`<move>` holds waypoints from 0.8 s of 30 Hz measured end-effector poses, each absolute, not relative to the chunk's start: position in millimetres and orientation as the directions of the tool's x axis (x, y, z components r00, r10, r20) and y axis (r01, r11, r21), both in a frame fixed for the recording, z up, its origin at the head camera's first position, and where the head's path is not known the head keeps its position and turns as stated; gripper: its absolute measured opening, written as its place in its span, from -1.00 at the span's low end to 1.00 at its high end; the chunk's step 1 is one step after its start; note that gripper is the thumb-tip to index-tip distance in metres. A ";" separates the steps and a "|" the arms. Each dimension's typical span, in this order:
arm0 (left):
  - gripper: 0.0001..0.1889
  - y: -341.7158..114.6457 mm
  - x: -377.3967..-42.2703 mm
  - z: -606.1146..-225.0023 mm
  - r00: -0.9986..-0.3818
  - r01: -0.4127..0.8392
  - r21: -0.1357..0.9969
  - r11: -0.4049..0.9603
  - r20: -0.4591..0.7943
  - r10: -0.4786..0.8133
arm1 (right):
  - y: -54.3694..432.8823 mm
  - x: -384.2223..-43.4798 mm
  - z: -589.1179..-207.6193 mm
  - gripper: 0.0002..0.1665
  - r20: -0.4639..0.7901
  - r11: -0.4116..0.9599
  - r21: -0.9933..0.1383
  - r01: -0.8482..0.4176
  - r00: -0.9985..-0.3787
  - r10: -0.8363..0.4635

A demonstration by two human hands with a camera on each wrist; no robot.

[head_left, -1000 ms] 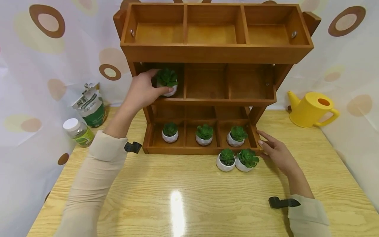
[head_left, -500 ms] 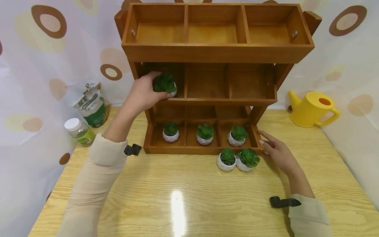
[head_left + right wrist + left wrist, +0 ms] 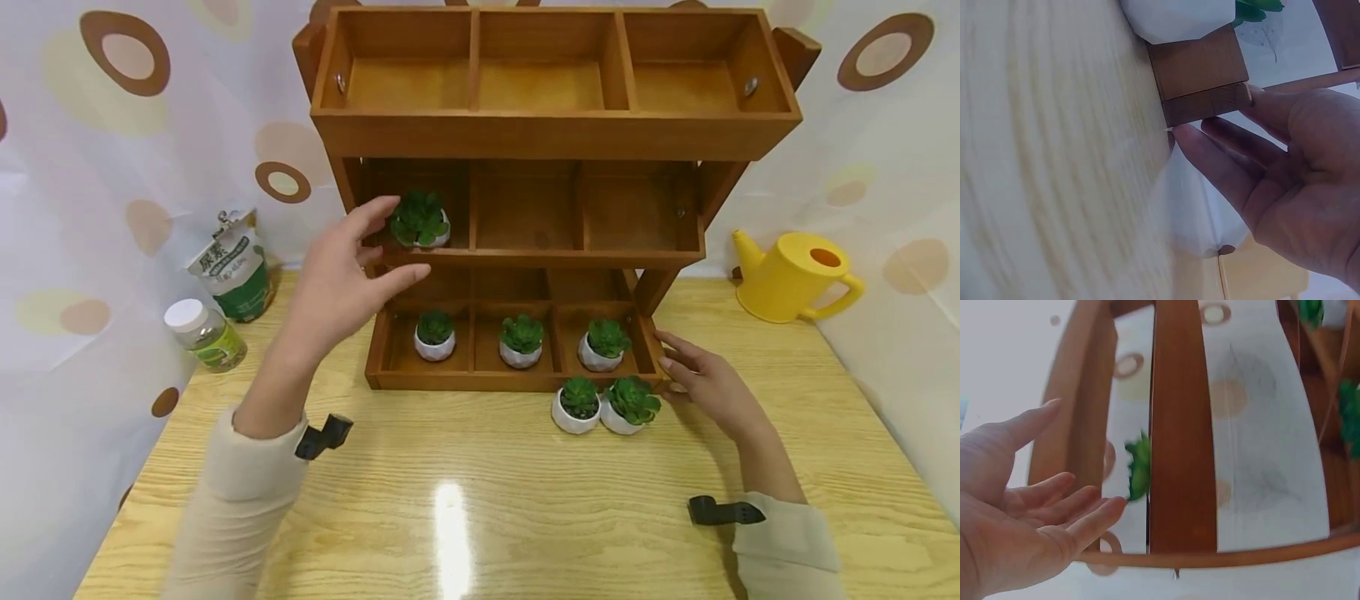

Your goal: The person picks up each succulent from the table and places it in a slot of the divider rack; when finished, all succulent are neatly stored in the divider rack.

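Observation:
In the head view a three-tier brown wooden shelf (image 3: 555, 137) stands on the table. My left hand (image 3: 337, 279) is beside the middle tier's left compartment, thumb and fingers spread and nothing between them. Right at its fingertips a small green succulent (image 3: 418, 218) in a white faceted pot sits in that compartment. The left wrist view shows the hand's palm and spread fingers (image 3: 1091, 519) near a wooden post. My right hand (image 3: 708, 387) touches the bottom tier's right front corner, its fingers (image 3: 1210, 156) against the outer side and the thumb at the edge.
Three potted succulents (image 3: 521, 342) sit in the bottom tier, one per compartment. Two more, one nearest the right hand (image 3: 632, 404), stand on the table before it. A yellow watering can (image 3: 791, 277) is at right; a white-lidded jar (image 3: 206, 335) and a clipped bag (image 3: 236, 271) are at left.
My left hand has let go of the potted succulent in the middle tier's left compartment and drawn back toward the lower left, its fingers spreading. The right hand has stayed at the shelf corner.

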State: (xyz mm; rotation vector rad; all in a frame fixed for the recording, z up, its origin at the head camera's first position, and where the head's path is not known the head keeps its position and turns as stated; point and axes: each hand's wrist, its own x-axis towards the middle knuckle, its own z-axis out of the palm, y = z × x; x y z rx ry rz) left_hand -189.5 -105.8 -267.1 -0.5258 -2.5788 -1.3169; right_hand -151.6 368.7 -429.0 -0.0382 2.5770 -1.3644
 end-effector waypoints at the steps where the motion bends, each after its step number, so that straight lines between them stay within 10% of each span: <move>1: -0.21 -104.8 -180.6 -271.0 -0.906 0.422 0.744 0.518 0.364 0.216 | 369.1 -151.7 -428.7 -0.31 -0.186 0.562 -0.823 0.081 -0.974 -0.132; 7: -0.27 -90.2 -147.5 -305.2 -0.868 0.494 0.799 0.341 0.436 0.237 | 368.0 -151.1 -427.1 -0.30 -0.179 0.558 -0.827 0.073 -0.974 -0.138; 14: -0.29 -58.2 -141.0 -346.8 -0.892 0.347 0.877 0.331 0.200 0.405 | 368.4 -149.0 -425.6 -0.31 -0.195 0.536 -0.839 0.094 -0.971 -0.135; 24: -0.18 -5.7 -143.9 -397.3 -0.764 0.307 0.838 0.450 -0.065 0.642 | 370.8 -149.5 -427.3 -0.31 -0.205 0.521 -0.847 0.105 -0.969 -0.138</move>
